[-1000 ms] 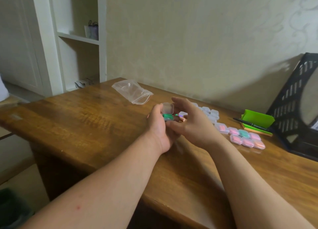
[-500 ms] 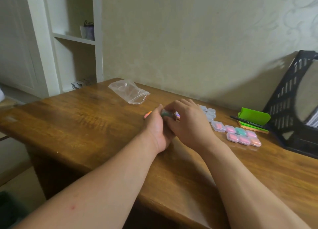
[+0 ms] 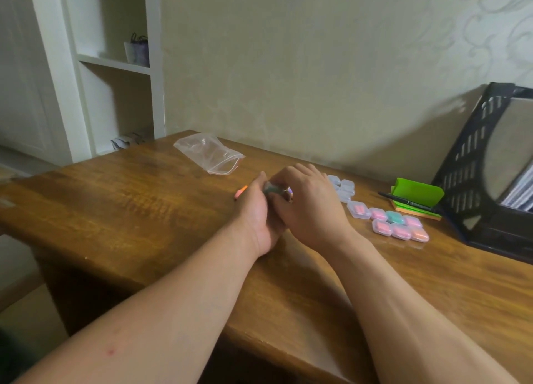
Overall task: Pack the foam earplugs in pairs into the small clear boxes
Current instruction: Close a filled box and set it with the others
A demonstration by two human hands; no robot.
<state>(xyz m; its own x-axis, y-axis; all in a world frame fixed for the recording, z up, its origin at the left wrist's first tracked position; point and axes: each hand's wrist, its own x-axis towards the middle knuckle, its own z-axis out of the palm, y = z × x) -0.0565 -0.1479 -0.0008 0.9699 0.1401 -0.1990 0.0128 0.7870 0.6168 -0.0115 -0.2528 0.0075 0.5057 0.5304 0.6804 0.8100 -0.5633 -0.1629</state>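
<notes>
My left hand [image 3: 255, 210] and my right hand [image 3: 310, 207] meet at the middle of the wooden desk [image 3: 129, 205] and together grip a small clear box [image 3: 271, 188] with green earplugs inside; only a sliver of it shows between the fingers. A loose pink and orange earplug [image 3: 240, 193] lies just left of my left hand. A bit of a purple one [image 3: 289, 193] peeks out by my right fingers. To the right lie several filled boxes [image 3: 399, 225], pink, orange and one teal, and behind my right hand several empty clear boxes [image 3: 344, 187].
A clear zip bag [image 3: 209, 153] lies at the back of the desk. A green note holder [image 3: 418, 193] with a black pen [image 3: 406, 202] and a black file rack [image 3: 490, 164] stand at the right. White shelves [image 3: 115, 66] stand left of the desk.
The box stood with its lid up between my fingers a second ago. Both hands have lowered toward the desk and closed over it, and the lid no longer shows.
</notes>
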